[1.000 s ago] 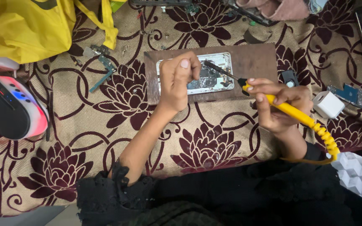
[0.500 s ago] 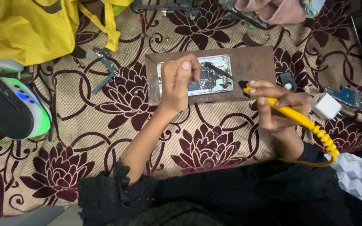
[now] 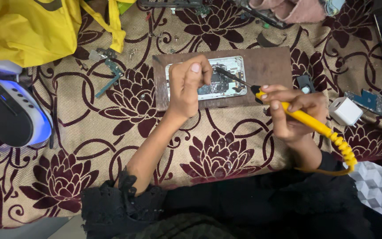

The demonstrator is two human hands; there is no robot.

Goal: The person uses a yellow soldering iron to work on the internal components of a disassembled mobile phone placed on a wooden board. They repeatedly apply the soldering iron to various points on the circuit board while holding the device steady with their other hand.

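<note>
Both my hands are on an opened phone, one pinning it down and one holding a soldering iron to it.

My left hand (image 3: pixel 190 86) has its fingers (image 3: pixel 195 68) curled shut and pressed onto the opened phone (image 3: pixel 223 79), hiding its left half, so I cannot tell whether they pinch anything small. My right hand (image 3: pixel 293 113) has its fingers closed around the yellow soldering iron (image 3: pixel 303 117); its dark tip rests on the phone's insides, which are too fine to make out. The phone lies on a brown board (image 3: pixel 266 68) on the floral cloth (image 3: pixel 129 132). A white cube-shaped charger (image 3: pixel 345 110) sits just right of my right hand. A yellow bag (image 3: pixel 27 28) is cut off at the top left, and a rounded white and black gadget glowing blue (image 3: pixel 12 113) lies at the left edge.
</note>
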